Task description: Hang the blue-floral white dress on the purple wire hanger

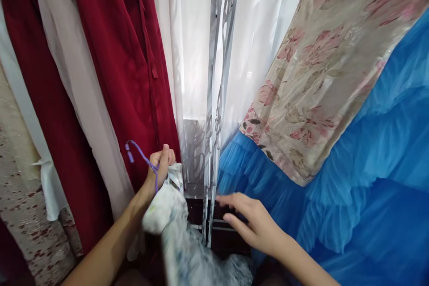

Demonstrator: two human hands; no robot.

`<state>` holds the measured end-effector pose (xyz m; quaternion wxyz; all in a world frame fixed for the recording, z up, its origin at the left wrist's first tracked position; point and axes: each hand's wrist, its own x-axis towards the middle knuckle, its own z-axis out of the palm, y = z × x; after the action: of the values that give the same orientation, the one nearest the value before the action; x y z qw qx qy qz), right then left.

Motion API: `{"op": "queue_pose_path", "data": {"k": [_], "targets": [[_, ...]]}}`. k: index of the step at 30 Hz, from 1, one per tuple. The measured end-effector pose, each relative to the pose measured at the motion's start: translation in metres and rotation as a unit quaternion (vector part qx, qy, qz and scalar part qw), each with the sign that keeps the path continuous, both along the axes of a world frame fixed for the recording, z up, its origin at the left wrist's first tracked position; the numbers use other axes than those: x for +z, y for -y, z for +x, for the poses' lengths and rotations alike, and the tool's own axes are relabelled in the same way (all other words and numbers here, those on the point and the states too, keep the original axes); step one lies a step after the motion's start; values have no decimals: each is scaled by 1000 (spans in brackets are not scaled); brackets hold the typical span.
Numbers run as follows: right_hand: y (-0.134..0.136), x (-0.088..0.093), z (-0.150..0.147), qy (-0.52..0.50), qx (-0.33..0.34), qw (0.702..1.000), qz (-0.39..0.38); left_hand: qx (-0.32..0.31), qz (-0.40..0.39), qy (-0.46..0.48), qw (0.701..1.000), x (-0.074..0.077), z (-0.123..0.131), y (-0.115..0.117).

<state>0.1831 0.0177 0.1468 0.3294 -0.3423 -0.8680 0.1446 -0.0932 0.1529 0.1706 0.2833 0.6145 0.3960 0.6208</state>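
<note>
We've got our L hand [162,163] just left of the metal rack [214,22], fingers curled tight w/ hold of the pale patterned garment [176,219] at its top; can't tell if the hanger's arm is in the grip too. Garment hangs below that fist, left of & in front of the rack's foot, lower part blurred. Purple hanger [145,157] is further left of the rack, hook end sticking up past our wrist. Our R hand [250,219] is just right of the rack's lower end, fingers loosely spread, thumb apart, nothing held; can't tell if fingertips touch the rack. Red dress [114,53] hangs left of the rack; floral dress [318,62] & blue ruffled dress [385,143], right.
</note>
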Motion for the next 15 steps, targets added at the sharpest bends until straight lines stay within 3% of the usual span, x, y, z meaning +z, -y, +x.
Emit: {"op": "queue_pose_path", "data": {"k": [2, 4, 8, 12, 14, 15], "targets": [[-3, -5, 2, 6, -64, 998, 3, -78, -1, 33, 996, 4, 37, 23], [-2, -18, 1, 27, -77, 996, 21, -172, -40, 49, 983, 3, 75, 44], [6, -55, -2, -4, -135, 989, 56, -340, -155, 143, 916, -14, 137, 65], [9, -73, 19, -47, -212, 973, 75, -472, -246, 209, 820, -29, 166, 62], [6, -73, 36, -39, -204, 976, 65, -481, -274, 211, 805, -33, 171, 58], [5, -71, 44, -30, -204, 976, 63, -470, -277, 208, 812, -35, 171, 55]]}}
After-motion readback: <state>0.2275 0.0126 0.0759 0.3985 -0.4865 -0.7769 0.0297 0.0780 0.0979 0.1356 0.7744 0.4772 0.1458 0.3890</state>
